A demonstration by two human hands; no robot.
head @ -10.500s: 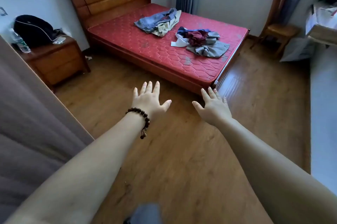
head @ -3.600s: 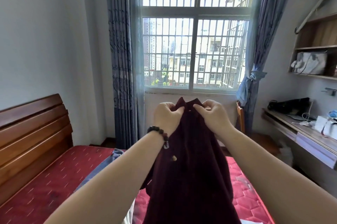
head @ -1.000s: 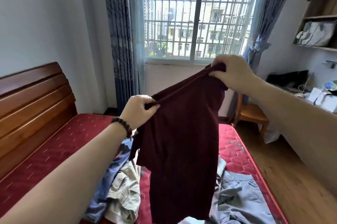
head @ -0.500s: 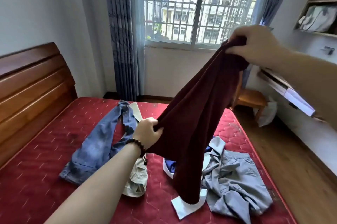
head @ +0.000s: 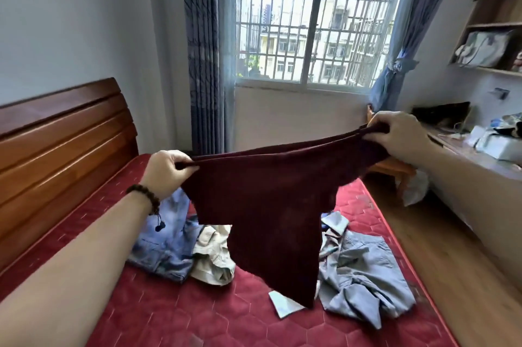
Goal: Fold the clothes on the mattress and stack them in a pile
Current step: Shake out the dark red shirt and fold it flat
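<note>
Above the red mattress (head: 197, 315), a maroon garment (head: 271, 205) hangs stretched between both hands. The left hand (head: 166, 171) is clenched on one top corner, the right hand (head: 398, 135) on the other. Jeans (head: 161, 242), a beige garment (head: 211, 256) and a grey shirt (head: 364, 276) lie unfolded beneath. No writing or labels are legible.
</note>
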